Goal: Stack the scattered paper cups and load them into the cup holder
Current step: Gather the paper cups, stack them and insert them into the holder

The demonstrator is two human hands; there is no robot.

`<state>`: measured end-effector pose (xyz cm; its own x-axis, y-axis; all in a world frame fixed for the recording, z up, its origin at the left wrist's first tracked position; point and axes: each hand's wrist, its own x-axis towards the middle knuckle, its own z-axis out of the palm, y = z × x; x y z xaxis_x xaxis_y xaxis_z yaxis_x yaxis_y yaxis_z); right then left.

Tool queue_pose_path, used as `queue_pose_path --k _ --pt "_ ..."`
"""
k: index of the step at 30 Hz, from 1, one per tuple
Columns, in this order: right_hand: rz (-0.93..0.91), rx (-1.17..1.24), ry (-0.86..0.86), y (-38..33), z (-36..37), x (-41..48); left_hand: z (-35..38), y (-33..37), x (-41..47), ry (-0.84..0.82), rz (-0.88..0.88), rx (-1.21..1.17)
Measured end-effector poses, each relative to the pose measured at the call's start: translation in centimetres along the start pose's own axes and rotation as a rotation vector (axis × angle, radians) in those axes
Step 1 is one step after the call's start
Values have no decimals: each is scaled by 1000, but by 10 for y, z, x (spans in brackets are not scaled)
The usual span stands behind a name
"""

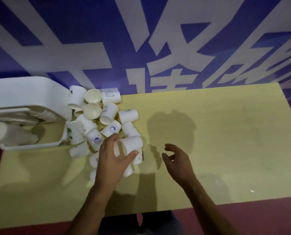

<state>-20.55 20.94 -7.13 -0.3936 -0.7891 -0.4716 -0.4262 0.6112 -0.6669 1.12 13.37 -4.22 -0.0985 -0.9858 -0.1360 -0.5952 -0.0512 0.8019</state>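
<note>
The left hand (110,158) grips one white paper cup (129,146), tilted, at the near side of the scattered white cup pile (99,119) on the pale yellow desk (226,141). A white plastic cup holder (31,92) occupies the far-left corner. The right hand (177,160) hovers nearby, fingers loosely spread, holding nothing.

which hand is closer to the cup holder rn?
Left. The left hand grips a cup a short way right of the holder. The right hand hovers open and empty farther right, over the table.
</note>
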Motion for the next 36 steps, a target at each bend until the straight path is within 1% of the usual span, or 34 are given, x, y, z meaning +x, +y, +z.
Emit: queue_pose_path --k 2,4,6,9,11,13,15,19,24,29,31,33,36 --pt "-4 -22 -66 -11 21 8 -15 -5 -2 41 -101 -25" --pt "-6 -50 -112 -25 43 16 -29 -10 -6 68 -84 3" --pt "0 -69 -123 -41 58 25 -39 -14 -10 92 -59 7" --pt "89 -141 -137 -63 80 37 -54 -23 -14 120 -88 -13" --pt "180 -205 -169 -66 95 43 -62 -27 -16 122 -92 -11" --pt "216 -257 -192 -66 111 45 -71 -33 -19 133 -110 -16" --pt "230 -273 -146 -67 122 46 -80 -41 -20 140 -138 -49" --pt "305 -109 -20 -75 128 40 -97 -63 -14 106 -137 -69" --pt "205 -67 142 -86 122 20 -131 -85 2 49 -88 -79" --pt "-32 29 284 -129 130 -8 -184 -108 28 66 -55 -54" --pt "-121 46 301 -152 143 -14 -204 -120 41 83 -48 -40" --pt "-205 39 283 -174 162 -17 -225 -132 57 114 -40 -32" --pt "-281 27 263 -199 192 -19 -246 -146 82 145 -28 -12"
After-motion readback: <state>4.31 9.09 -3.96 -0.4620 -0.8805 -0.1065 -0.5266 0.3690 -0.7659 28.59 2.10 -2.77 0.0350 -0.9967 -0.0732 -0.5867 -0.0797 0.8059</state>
